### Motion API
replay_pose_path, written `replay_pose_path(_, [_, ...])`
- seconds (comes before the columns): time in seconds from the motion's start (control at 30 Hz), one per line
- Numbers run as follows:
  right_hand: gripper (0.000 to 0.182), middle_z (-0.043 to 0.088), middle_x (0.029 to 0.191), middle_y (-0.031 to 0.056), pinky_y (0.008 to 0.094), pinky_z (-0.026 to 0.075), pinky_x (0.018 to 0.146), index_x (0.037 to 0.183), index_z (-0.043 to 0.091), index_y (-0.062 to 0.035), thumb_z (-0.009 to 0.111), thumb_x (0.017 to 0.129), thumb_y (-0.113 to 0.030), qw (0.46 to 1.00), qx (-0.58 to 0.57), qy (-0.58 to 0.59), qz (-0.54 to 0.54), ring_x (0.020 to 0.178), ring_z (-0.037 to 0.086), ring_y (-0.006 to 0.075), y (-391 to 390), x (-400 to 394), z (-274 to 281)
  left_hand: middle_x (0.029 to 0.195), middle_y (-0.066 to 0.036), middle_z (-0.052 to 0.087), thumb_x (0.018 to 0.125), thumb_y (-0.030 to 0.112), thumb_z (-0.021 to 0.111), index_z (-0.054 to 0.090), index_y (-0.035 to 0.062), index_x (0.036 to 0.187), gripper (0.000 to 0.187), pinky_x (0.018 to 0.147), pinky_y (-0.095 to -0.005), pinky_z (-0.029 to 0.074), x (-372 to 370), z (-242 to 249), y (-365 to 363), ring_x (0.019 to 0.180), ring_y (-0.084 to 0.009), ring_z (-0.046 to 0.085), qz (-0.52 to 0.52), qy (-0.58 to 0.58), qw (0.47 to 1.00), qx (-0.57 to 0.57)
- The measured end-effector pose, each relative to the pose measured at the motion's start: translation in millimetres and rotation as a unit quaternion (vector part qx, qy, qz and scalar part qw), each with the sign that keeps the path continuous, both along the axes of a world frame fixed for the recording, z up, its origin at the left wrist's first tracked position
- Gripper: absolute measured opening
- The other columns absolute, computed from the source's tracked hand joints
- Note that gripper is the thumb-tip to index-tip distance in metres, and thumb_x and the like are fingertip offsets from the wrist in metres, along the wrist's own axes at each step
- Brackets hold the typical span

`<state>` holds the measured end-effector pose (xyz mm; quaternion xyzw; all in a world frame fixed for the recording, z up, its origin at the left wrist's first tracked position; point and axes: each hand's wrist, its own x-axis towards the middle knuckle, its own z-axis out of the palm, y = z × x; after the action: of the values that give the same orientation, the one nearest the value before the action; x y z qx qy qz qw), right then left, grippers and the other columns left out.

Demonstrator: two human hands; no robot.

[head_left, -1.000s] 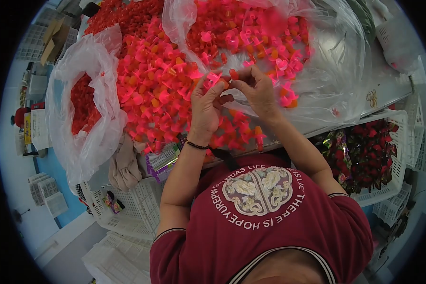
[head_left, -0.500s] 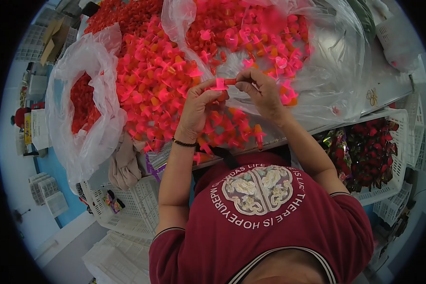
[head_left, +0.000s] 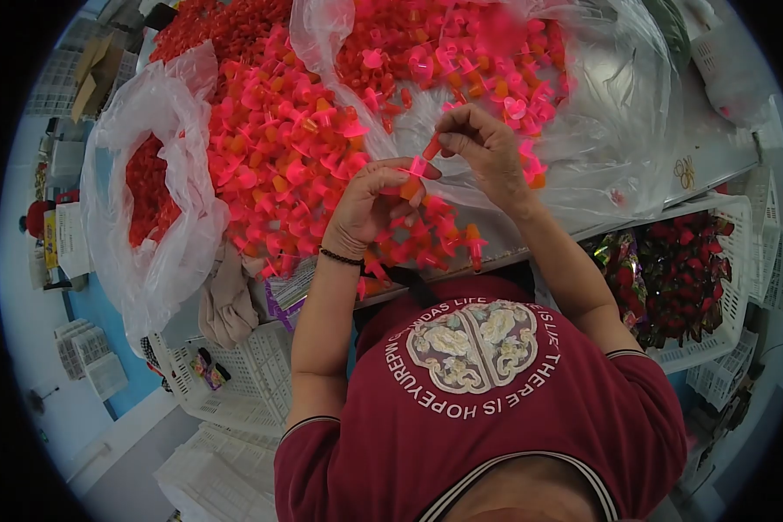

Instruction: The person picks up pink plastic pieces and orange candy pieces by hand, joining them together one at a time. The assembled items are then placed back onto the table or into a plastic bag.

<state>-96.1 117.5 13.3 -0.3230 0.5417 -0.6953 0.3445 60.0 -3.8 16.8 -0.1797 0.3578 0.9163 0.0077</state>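
Note:
My left hand (head_left: 372,207) grips a small pink plastic piece with an orange part (head_left: 411,181) above the table's front edge. My right hand (head_left: 483,152) pinches a small red cylindrical piece (head_left: 431,146) and holds it tilted against the top of the pink piece. Both hands hover over a large heap of pink, red and orange plastic pieces (head_left: 278,148) spread on the table. A black band sits on my left wrist.
A clear plastic bag (head_left: 609,113) with more pink pieces lies behind my hands. Another bag (head_left: 152,187) of red pieces stands at the left. A white crate (head_left: 739,261) of dark red wrapped items sits at the right. White crates (head_left: 252,383) stand below the table.
My left hand has lowered toward me with the pink piece. My right hand has lifted and tilted the red piece, which lay level against the pink piece half a second ago.

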Motion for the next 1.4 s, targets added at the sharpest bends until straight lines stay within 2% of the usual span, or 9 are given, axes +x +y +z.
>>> replay_pose_path(0.77, [0.01,0.063,0.077,0.0058,0.0247,0.048,0.067,0.087,0.061,0.0022,0.058,0.079,0.007,0.979,0.068,0.107,0.159,0.076,0.059,0.0102,2.6,7.1,-5.0,0.065,-0.007,0.054,0.082,0.021,0.058,0.058,-0.0091,0.106,0.039,0.045,-0.0262,0.039,20.7,-23.2,-2.2,0.05,-0.0131,0.046,-0.049,-0.034,0.996,0.067])
replay_pose_path(0.87, [0.01,0.064,0.079,0.0092,0.0268,0.048,0.067,0.09,0.062,0.0023,0.058,0.081,0.004,0.981,0.068,0.141,0.112,0.075,0.061,0.0137,3.4,20.6,-7.6,0.064,-0.003,0.056,0.084,0.015,0.059,0.062,-0.0037,0.105,0.029,0.043,-0.021,0.034,38.0,9.5,-6.3,0.045,-0.0074,0.042,0.026,-0.131,0.987,-0.085])
replay_pose_path(0.93, [0.011,0.065,0.08,0.011,0.028,0.049,0.067,0.092,0.062,0.0021,0.058,0.082,0.002,0.98,0.055,0.171,0.089,0.074,0.062,0.0158,5.9,16.2,-10.8,0.064,-0.004,0.058,0.086,0.019,0.062,0.061,-0.0018,0.108,0.03,0.042,-0.0204,0.035,62.2,20.2,-24.5,0.042,-0.0077,0.046,0.072,-0.195,0.933,-0.292])
replay_pose_path(1.07, [0.011,0.065,0.083,0.0113,0.0339,0.049,0.072,0.092,0.064,-0.0014,0.06,0.082,-0.005,0.925,0.112,0.352,-0.084,0.079,0.062,0.0241,18.2,-45.7,-19.3,0.073,-0.008,0.061,0.087,0.021,0.063,0.059,-0.0024,0.111,0.034,0.048,-0.0223,0.041,88.9,39.8,-52.5,0.055,-0.008,0.053,0.146,-0.247,0.871,-0.398])
replay_pose_path(1.13, [0.011,0.065,0.083,0.0103,0.0359,0.048,0.074,0.09,0.065,-0.0026,0.06,0.082,-0.007,0.867,0.121,0.468,-0.123,0.081,0.06,0.0258,26.7,-59.2,-19.6,0.091,-0.01,0.062,0.087,0.015,0.062,0.056,-0.0028,0.116,0.035,0.059,-0.022,0.043,92.2,25.2,-67.5,0.073,-0.0075,0.056,0.205,-0.273,0.71,-0.616])
replay_pose_path(1.23, [0.009,0.065,0.081,0.0098,0.038,0.047,0.076,0.087,0.065,-0.0038,0.061,0.08,-0.007,0.84,0.163,0.507,-0.106,0.084,0.058,0.0277,24.5,-66.3,-17.0,0.102,-0.01,0.057,0.085,0.008,0.06,0.052,-0.0023,0.118,0.036,0.066,-0.0212,0.042,81.0,16.6,-68.8,0.083,-0.0065,0.053,0.272,-0.213,0.573,-0.743])
replay_pose_path(1.27, [0.01,0.064,0.082,0.0097,0.0368,0.047,0.075,0.088,0.065,-0.0025,0.061,0.081,-0.008,0.836,0.16,0.516,-0.095,0.084,0.058,0.0267,20.0,-63.9,-15.8,0.102,-0.01,0.057,0.085,0.008,0.06,0.052,-0.0023,0.118,0.036,0.066,-0.0212,0.042,77.2,18.3,-66.7,0.083,-0.0065,0.053,0.275,-0.213,0.571,-0.744])
replay_pose_path(1.33, [0.011,0.063,0.083,0.0095,0.0356,0.047,0.075,0.089,0.065,-0.0013,0.061,0.082,-0.009,0.832,0.153,0.526,-0.084,0.084,0.058,0.0256,4.6,-59.1,-15.0,0.1,-0.007,0.056,0.083,0.005,0.059,0.05,0.0001,0.12,0.039,0.064,-0.0211,0.042,66.1,23.0,-55.2,0.077,-0.0066,0.052,0.25,-0.193,0.768,-0.557])
replay_pose_path(1.4, [0.011,0.063,0.088,0.0091,0.0358,0.047,0.077,0.091,0.064,-0.0021,0.06,0.082,-0.008,0.841,0.117,0.525,-0.052,0.087,0.058,0.0252,-24.7,-54.6,-16.1,0.098,-0.006,0.055,0.083,0.004,0.059,0.05,0.0003,0.119,0.037,0.063,-0.0215,0.042,50.3,20.2,-39.6,0.076,-0.0068,0.052,0.235,-0.154,0.815,-0.507])
